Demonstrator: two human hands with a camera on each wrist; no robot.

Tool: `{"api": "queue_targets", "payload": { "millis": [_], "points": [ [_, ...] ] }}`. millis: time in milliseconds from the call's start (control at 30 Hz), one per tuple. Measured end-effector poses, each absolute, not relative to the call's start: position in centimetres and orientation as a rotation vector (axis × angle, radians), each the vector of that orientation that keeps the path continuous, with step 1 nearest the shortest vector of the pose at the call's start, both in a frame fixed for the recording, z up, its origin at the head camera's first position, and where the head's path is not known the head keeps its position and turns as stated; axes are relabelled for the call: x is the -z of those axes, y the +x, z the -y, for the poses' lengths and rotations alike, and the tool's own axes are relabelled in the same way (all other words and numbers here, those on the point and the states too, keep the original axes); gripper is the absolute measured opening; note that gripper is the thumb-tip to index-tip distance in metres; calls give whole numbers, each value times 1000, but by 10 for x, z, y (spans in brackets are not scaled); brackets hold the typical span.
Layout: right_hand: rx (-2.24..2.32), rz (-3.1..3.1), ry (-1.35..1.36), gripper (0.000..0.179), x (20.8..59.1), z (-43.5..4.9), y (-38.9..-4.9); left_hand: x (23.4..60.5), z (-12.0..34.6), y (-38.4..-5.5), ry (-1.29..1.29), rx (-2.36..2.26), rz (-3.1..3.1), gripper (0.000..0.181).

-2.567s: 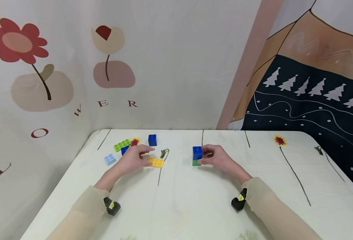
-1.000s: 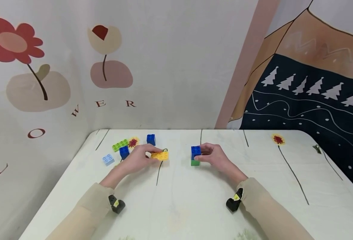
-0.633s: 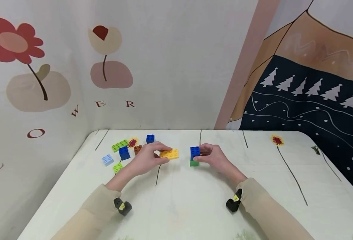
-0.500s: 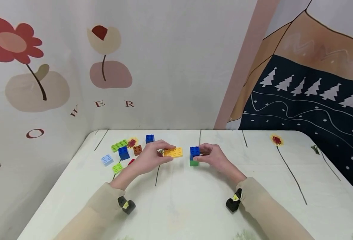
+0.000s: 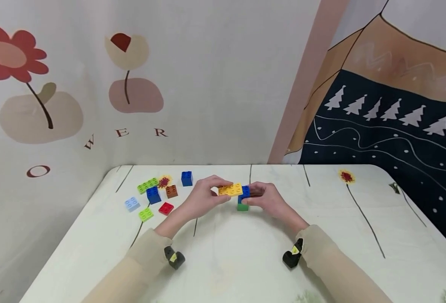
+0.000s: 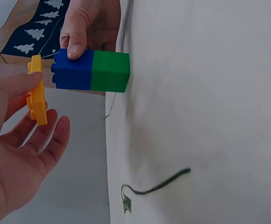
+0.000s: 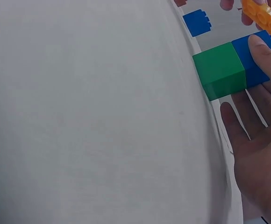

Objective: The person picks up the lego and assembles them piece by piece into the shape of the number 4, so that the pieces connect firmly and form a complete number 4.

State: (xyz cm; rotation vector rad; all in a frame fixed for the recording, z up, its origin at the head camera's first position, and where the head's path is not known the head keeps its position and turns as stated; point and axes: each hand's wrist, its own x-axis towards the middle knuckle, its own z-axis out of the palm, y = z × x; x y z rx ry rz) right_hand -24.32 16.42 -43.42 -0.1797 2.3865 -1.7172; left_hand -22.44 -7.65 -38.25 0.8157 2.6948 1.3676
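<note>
My left hand (image 5: pixel 205 194) pinches a flat yellow toy building brick (image 5: pixel 231 190) between thumb and fingers, studs up. In the head view the brick overlaps the top left corner of a two-brick stack. That stack has a blue brick (image 6: pixel 74 70) on top of a green brick (image 6: pixel 111 71) and stands upright on the table. My right hand (image 5: pixel 268 199) grips the blue brick from the right, its thumb (image 7: pixel 264 53) along the near side. The left wrist view shows a small gap between the yellow brick's underside and the blue brick's studs.
Loose bricks lie on the left of the white table (image 5: pixel 223 261): two blue (image 5: pixel 153 195), a brown (image 5: pixel 171 191), a red (image 5: pixel 166 208), a light blue (image 5: pixel 132 204) and two lime green (image 5: pixel 145 214). A printed curtain (image 5: pixel 208 84) hangs behind the table.
My left hand has carried the yellow brick right, from beside the loose bricks up to the stack's top. The red and brown bricks have come into sight. My right hand keeps its grip on the stack.
</note>
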Motion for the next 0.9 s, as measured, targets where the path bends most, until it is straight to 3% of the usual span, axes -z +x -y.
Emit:
{"api": "queue_targets", "payload": {
  "millis": [900],
  "points": [
    [1733,-2360,-209,41,431,-166,-244,381,55,-240,849,-1315,-2622,38]
  ]
}}
